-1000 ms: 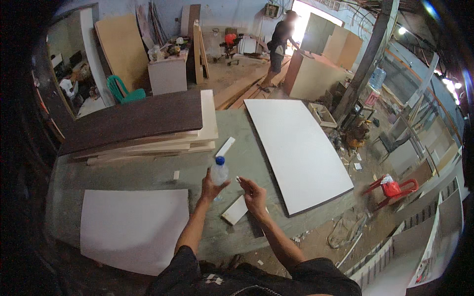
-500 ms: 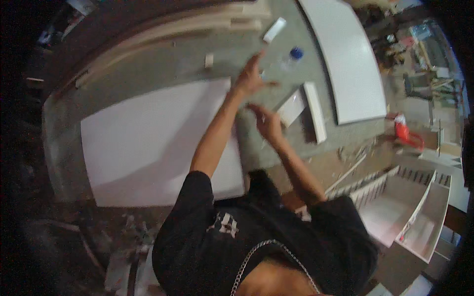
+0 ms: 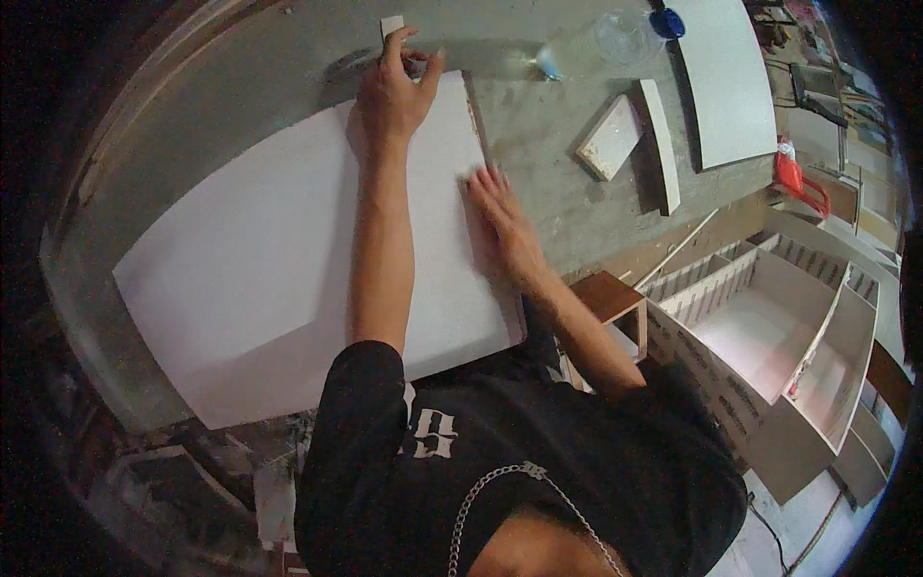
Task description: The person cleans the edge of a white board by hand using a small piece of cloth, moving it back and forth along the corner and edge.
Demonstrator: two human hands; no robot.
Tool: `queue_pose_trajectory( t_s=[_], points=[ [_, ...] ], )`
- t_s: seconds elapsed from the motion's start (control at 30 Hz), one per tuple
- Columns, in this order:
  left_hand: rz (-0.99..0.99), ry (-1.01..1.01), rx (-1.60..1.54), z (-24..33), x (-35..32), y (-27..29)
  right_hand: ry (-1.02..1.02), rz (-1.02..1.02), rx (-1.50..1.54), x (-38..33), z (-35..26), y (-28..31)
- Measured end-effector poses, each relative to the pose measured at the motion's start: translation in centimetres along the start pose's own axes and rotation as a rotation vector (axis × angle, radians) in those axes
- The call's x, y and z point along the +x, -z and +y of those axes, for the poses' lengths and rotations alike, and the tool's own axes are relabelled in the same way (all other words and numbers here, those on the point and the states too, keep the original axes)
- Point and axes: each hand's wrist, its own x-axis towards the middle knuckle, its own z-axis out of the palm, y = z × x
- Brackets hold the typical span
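A large white board (image 3: 260, 221) lies flat on the grey worktable. Over its far edge is my left hand (image 3: 397, 94), thumb spread away from the bent fingers. The index fingertip overlaps a small pale block (image 3: 391, 23) just beyond the board; whether it touches the block I cannot tell. My right hand (image 3: 505, 223), slightly blurred, rests with fingers stretched out along the board's right edge. Neither hand is seen gripping anything. To the right lie a short thick white piece (image 3: 612, 137) with a rough edge and a narrow white strip (image 3: 661, 146).
A clear bottle (image 3: 625, 38) with a blue cap stands at the far right of the worktable (image 3: 538, 125), beside another white panel (image 3: 726, 87). A small clear and blue object (image 3: 548, 63) is nearer the middle. White open cabinet boxes (image 3: 760, 327) and a brown stool (image 3: 606, 296) stand right.
My left hand has moved left to the board's far edge near the small block. My right hand has come down onto the right edge. The view has shifted, and the board sits farther right relative to me.
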Motion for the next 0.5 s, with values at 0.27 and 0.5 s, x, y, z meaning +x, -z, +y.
queue_pose_trajectory(
  t_s=[0.27,0.5],
  points=[
    [-0.098,0.099,0.108,0.2,0.4,1.2,-0.147,0.045,-0.061,0.0,-1.4,-1.9],
    [-0.124,0.113,0.082,1.9,0.9,0.2,-0.124,0.245,-0.013,5.9,-0.1,-0.8]
  ],
)
